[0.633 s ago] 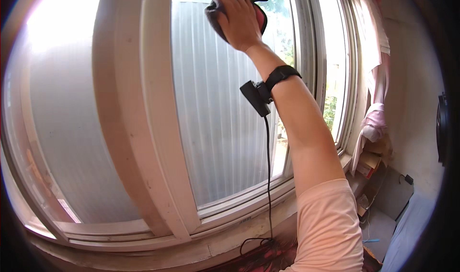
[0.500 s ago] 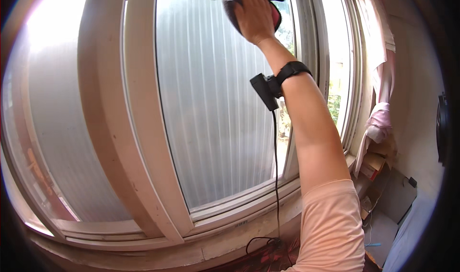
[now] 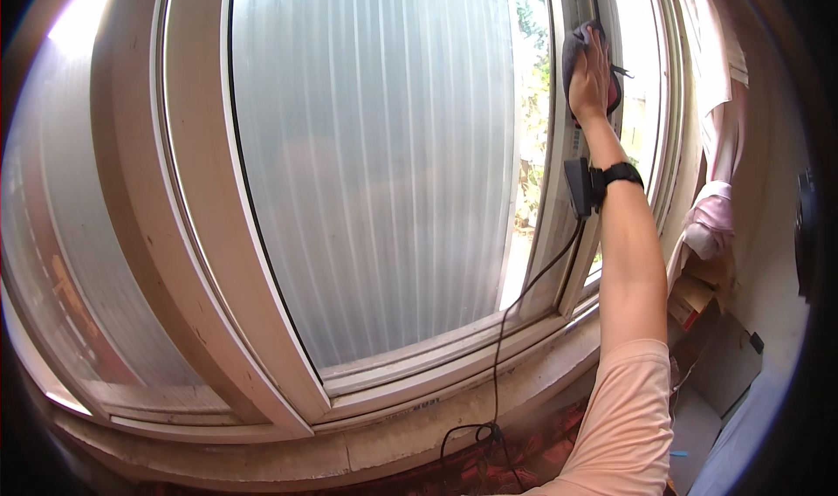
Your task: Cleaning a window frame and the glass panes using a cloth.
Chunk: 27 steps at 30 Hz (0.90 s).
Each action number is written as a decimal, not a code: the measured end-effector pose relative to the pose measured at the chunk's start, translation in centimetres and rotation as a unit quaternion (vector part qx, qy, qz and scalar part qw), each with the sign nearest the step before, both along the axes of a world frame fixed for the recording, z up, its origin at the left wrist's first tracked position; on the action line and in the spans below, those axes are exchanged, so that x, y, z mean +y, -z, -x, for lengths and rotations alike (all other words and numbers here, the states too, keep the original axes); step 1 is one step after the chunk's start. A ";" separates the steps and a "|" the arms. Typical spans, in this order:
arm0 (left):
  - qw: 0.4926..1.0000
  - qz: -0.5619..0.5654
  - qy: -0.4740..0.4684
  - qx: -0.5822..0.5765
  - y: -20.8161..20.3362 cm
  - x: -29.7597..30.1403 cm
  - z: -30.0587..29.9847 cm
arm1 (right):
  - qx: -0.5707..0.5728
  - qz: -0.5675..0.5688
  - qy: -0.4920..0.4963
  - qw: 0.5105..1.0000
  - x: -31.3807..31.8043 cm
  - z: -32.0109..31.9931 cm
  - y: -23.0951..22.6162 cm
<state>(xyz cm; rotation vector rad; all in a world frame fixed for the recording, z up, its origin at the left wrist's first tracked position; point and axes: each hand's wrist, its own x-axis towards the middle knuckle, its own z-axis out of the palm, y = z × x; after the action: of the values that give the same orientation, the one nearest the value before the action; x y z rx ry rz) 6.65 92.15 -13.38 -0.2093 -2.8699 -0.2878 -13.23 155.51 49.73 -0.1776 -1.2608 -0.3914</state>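
My right hand point(image 3: 591, 79) is raised at the upper right, pressing a dark grey and red cleaning cloth point(image 3: 574, 49) against the upright frame point(image 3: 567, 225) at the right side of the window. The fingers lie long over the cloth, and a small dark loop sticks out beside them. Left of the hand is the large window pane point(image 3: 375, 199), with a ribbed pale sheet showing behind it. My left hand is out of view.
A black device on a strap point(image 3: 587, 188) sits on my right wrist; its cable point(image 3: 497, 347) hangs to a red patterned surface point(image 3: 546, 439) below the sill point(image 3: 358, 455). A knotted pink curtain point(image 3: 711, 212) hangs at right, above cardboard boxes point(image 3: 690, 299).
My right hand, with the cloth, has moved right and down from the top of the pane to the upright frame. The view has shifted to the right, and the cable swung along.
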 end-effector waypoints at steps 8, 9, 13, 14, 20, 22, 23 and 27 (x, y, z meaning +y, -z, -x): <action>1.000 -0.016 -0.002 0.006 0.6 0.1 -1.3 | -0.047 0.050 -0.188 0.980 -0.7 -0.9 6.7; 1.000 -0.020 -0.005 0.007 0.6 0.1 -1.5 | -0.043 0.066 -0.212 0.974 -1.5 -1.0 7.9; 0.999 -0.036 -0.017 0.011 0.6 0.6 -2.1 | -0.054 0.090 -0.226 0.969 -3.7 -1.3 13.7; 0.999 -0.039 -0.020 0.012 0.6 0.7 -2.2 | -0.059 0.111 -0.225 0.966 -4.5 -1.3 15.1; 0.997 -0.061 -0.021 0.030 1.3 1.4 -2.4 | -0.056 0.141 -0.220 0.964 -8.3 -1.4 18.3; 0.996 -0.079 -0.010 0.047 2.1 0.8 -1.9 | -0.052 0.143 -0.218 0.964 -9.0 -1.6 17.7; 0.999 -0.040 -0.002 0.010 2.6 0.1 -2.0 | -0.050 0.139 -0.219 0.965 -9.3 -1.5 17.1; 0.998 0.017 0.010 0.059 6.0 -1.2 -2.0 | -0.053 0.024 -0.199 0.978 -10.1 -1.2 11.1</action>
<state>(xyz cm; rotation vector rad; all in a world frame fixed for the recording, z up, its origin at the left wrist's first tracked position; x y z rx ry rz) 8.62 90.91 -19.36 -0.2514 -2.7592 -0.2233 -12.08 145.42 38.63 0.0573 -1.3760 -0.0246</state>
